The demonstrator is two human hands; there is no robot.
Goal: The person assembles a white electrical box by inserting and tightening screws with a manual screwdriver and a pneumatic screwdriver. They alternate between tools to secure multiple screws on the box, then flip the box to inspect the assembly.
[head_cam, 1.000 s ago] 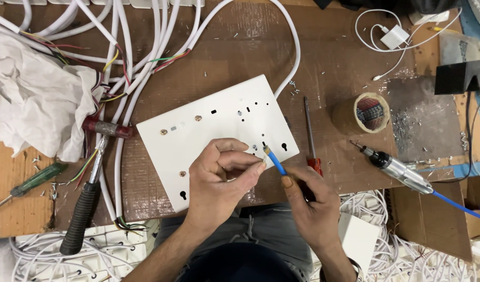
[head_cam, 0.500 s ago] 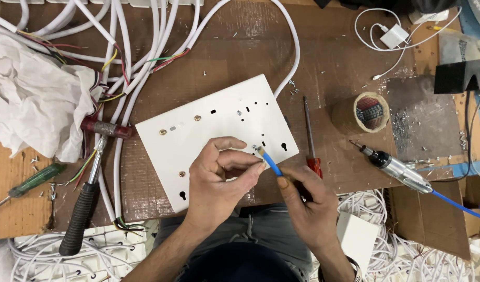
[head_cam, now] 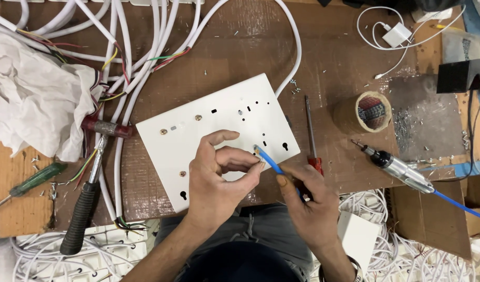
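Compared with a second ago, both hands have moved only a little: the left hand (head_cam: 219,180) has turned slightly and its fingers have closed more around the wire end, while the right hand (head_cam: 308,206) sits almost in the same place.

Thumb and forefinger of the left hand are pressed together, pinching the bare tip of the blue wire (head_cam: 271,163), where thin copper-coloured strands show. The other left fingers are curled loosely above. The right hand holds the same wire lower down, fingers closed around it, thumb on top; what else it may hold I cannot tell.

Both hands are over the lower right part of the white plate (head_cam: 198,130), which lies flat on the brown table (head_cam: 240,57). This plate has several small holes, a few brass-coloured screws and two keyhole slots.

As I judge it, the wire is already stripped at its end, and the strands are being twisted or straightened. It is not yet put into any hole of the plate, so the connecting remains.

Just right of the plate lies a red-handled screwdriver (head_cam: 310,133), then a tape roll (head_cam: 368,111) and an electric screwdriver (head_cam: 399,167). To the left are white cables (head_cam: 141,62), a hammer (head_cam: 88,193) and a white cloth (head_cam: 31,104).
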